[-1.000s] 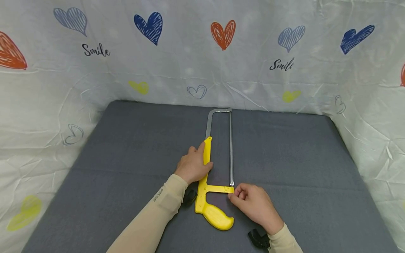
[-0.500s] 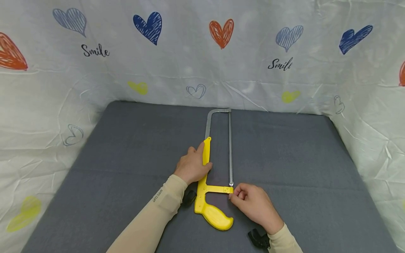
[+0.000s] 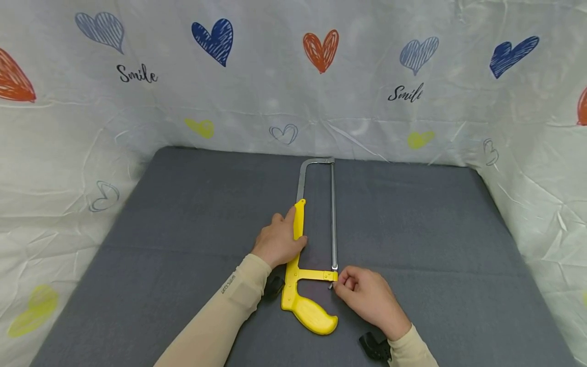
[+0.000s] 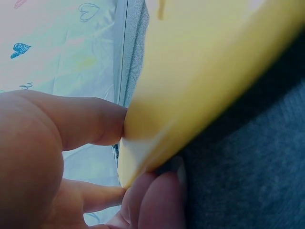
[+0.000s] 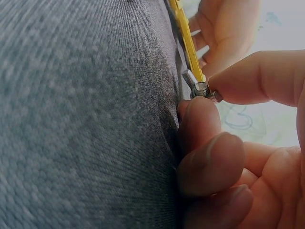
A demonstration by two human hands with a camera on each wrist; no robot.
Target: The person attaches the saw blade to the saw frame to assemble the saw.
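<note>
A yellow-handled hacksaw [image 3: 298, 290] lies flat on the grey mat [image 3: 183, 229], its metal frame [image 3: 302, 173] and blade [image 3: 334, 219] pointing away from me. My left hand [image 3: 277, 239] grips the yellow upper bar [image 4: 190, 86] of the saw, thumb and fingers curled round it. My right hand [image 3: 362, 298] pinches the small metal nut [image 5: 202, 89] at the blade's near end, beside the yellow crossbar [image 3: 316, 275]. The nut shows between thumb and forefinger in the right wrist view.
The grey mat's edges meet a white sheet [image 3: 293, 76] printed with hearts, which rises at the back and both sides. A black wrist strap [image 3: 373, 346] shows by my right sleeve, another [image 3: 274, 286] under the left forearm.
Almost nothing has moved. My right fingers have shifted slightly at the blade's near end; the saw and left hand stay put.
</note>
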